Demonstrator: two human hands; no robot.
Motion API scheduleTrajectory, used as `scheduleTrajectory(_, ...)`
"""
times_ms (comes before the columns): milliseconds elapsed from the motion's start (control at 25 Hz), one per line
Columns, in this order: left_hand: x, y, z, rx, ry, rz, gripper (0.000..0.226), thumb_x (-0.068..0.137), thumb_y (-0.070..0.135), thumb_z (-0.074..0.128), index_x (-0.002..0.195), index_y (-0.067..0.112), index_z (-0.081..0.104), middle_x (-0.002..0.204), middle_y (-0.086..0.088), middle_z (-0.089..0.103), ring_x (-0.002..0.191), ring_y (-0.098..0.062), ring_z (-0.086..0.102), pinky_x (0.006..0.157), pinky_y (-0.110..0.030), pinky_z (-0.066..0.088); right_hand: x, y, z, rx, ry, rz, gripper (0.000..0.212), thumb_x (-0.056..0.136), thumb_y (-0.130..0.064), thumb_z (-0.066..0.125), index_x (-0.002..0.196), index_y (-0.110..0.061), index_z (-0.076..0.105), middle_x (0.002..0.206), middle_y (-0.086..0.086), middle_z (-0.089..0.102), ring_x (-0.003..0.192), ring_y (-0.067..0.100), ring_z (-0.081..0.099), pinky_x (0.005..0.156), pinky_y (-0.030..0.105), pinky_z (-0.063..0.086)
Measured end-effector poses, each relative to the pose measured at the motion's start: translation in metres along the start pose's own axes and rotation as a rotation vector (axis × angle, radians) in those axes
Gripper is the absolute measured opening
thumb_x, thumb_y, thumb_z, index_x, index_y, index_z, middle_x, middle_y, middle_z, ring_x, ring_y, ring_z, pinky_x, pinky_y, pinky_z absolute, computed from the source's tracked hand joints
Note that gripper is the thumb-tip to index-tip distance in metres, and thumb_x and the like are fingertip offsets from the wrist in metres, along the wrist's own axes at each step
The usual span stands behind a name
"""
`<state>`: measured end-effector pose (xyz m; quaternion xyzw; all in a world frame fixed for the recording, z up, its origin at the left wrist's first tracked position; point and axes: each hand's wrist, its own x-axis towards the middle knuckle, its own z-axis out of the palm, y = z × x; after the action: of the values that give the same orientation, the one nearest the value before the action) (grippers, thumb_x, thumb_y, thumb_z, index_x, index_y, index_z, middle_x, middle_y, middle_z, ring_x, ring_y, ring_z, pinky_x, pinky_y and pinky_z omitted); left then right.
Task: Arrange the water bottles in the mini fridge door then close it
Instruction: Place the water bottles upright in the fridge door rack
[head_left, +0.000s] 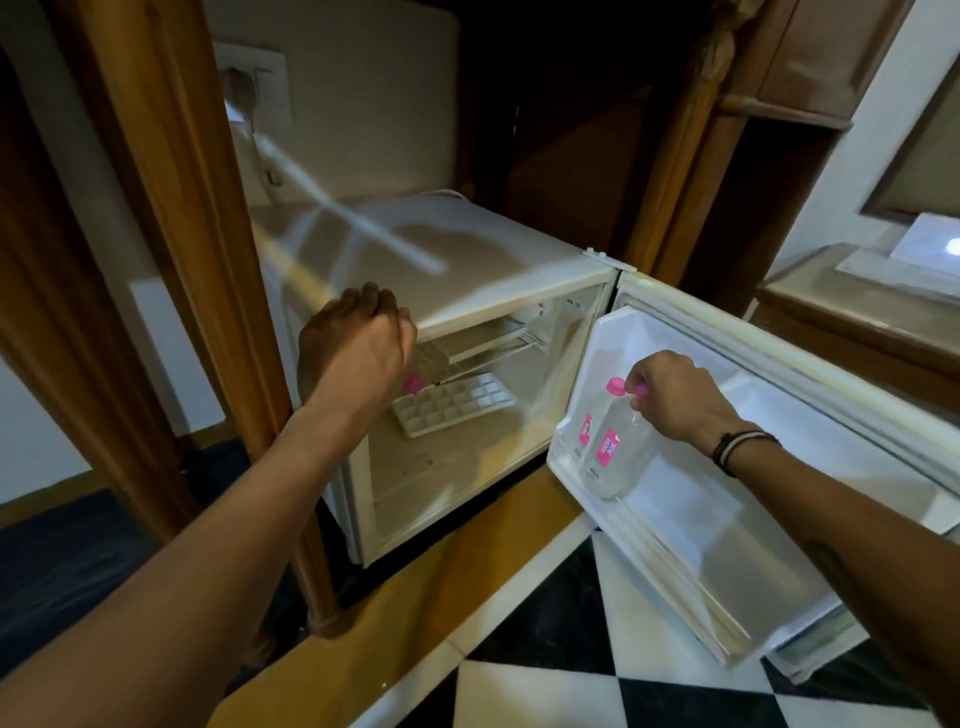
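Water bottles (610, 457), two, pink-capped, upright in fridge door (727, 467) shelf at 3 o'clock. Right hand (670, 400) pinching nearer bottle's cap. Left hand (353, 343) at 10 o'clock, curled closed over third pink cap (413, 383); grip unclear. Ice tray (452, 402) inside.

Checkered black-and-white floor tiles (597, 691) near right. Turned wooden post (171, 249) standing left, a second wooden post (691, 156) far right. White ice cube tray (452, 402) tilted below a wire shelf (498, 338). Wall socket (254, 78) far left, on a pale wall. Wooden ledge (852, 317) at right, dark blue carpet (67, 566) near left.
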<state>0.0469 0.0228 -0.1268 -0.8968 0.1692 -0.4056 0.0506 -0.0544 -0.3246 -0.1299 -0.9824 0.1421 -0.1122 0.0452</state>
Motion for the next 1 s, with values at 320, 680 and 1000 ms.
scheduleTrajectory(320, 0.002, 0.003, -0.013, -0.043, -0.002, -0.016, 0.014, 0.080, 0.017, 0.079, 0.083, 0.006, 0.071, 0.074, -0.011, 0.066, 0.062, -0.029, 0.068, 0.044, -0.027, 0.044, 0.018, -0.005, 0.010, -0.168, 0.027, 0.042, 0.020, 0.097, -0.015, 0.063, 0.113, -0.003, 0.061, 0.112, 0.022, 0.060, 0.096, 0.041, 0.063, 0.076, 0.042, 0.049)
scheduleTrajectory(680, 0.006, 0.011, -0.010, -0.068, -0.042, -0.169, 0.026, 0.102, 0.026, 0.050, 0.095, 0.010, 0.070, 0.075, -0.009, 0.066, 0.056, -0.026, 0.058, 0.048, -0.020, 0.021, 0.025, 0.005, 0.056, -0.087, -0.027, 0.139, 0.029, 0.099, -0.008, 0.054, 0.128, -0.004, 0.057, 0.122, 0.024, 0.056, 0.105, 0.043, 0.063, 0.089, 0.045, 0.053)
scheduleTrajectory(1000, 0.006, 0.011, -0.005, -0.157, -0.095, -0.209, 0.029, 0.106, 0.029, 0.042, 0.103, 0.010, 0.064, 0.080, -0.010, 0.062, 0.062, -0.028, 0.058, 0.052, -0.034, 0.044, 0.033, 0.016, 0.073, -0.053, -0.009, 0.243, 0.026, 0.098, -0.008, 0.055, 0.123, -0.004, 0.059, 0.121, 0.023, 0.054, 0.099, 0.041, 0.064, 0.084, 0.044, 0.054)
